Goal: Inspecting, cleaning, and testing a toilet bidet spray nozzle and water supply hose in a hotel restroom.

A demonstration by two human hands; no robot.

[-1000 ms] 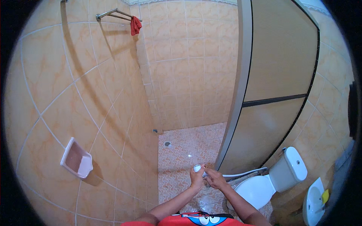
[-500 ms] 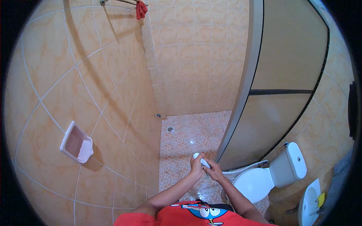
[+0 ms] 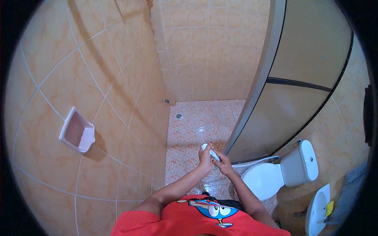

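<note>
Both my hands meet in front of me, over the patterned floor, around a white, smooth handheld object [image 3: 214, 154] with a rounded end. My left hand [image 3: 205, 158] is closed on its upper part, and that rounded end shows past the fingers. Close against the lower part, my right hand [image 3: 224, 164] is closed on it too. The fingers cover much of the object, so its exact kind cannot be made out. A white hose [image 3: 256, 161] runs from beside the toilet toward my right wrist; whether it joins the object is hidden.
A white toilet [image 3: 263, 180] stands to the right, with a framed shower partition [image 3: 293, 112] beyond it. A washbasin [image 3: 316, 210] with a yellow item [image 3: 329, 208] is at lower right. A pink wall soap dish [image 3: 78, 131] juts out at left. The tiled floor [image 3: 185, 133] has a drain [image 3: 179, 116].
The view has tipped downward, so the floor, toilet and soap dish sit higher in the picture. The red cloth at the top has almost left view. Both hands keep their hold on the white object.
</note>
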